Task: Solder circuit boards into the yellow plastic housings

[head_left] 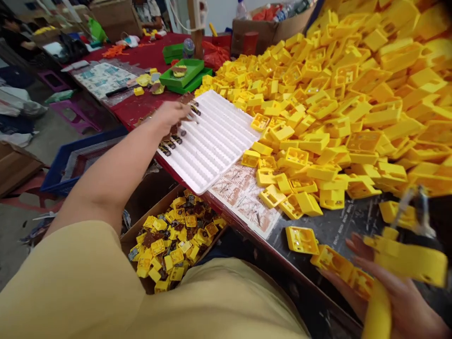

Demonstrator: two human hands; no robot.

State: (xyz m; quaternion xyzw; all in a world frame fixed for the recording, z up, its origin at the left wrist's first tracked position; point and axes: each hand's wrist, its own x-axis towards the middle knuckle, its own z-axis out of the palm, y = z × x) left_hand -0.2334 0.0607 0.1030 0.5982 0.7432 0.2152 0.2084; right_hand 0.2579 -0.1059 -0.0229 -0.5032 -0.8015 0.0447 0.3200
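Dark wired cylinders (178, 140) are lying on a white ridged foam tray (221, 141), seven o'clock from the nearer left hand (173, 115), axes pointing toward four.
Left fingers are curling, the right hand's (406, 296) are parting around open yellow plastic boxes (334, 260); neither grip is showing clearly.

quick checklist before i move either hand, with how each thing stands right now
1. Left hand at the white tray: ok, it is over the tray's left edge, near small dark parts.
2. Left grip on a part: cannot tell, the view is too unclear.
3. Tray's right edge free: not ok, the yellow pile crowds it.
4. Right hand at the row of yellow housings: ok, it is at the near end.
5. Right grip on the yellow tool: cannot tell, they overlap in view.
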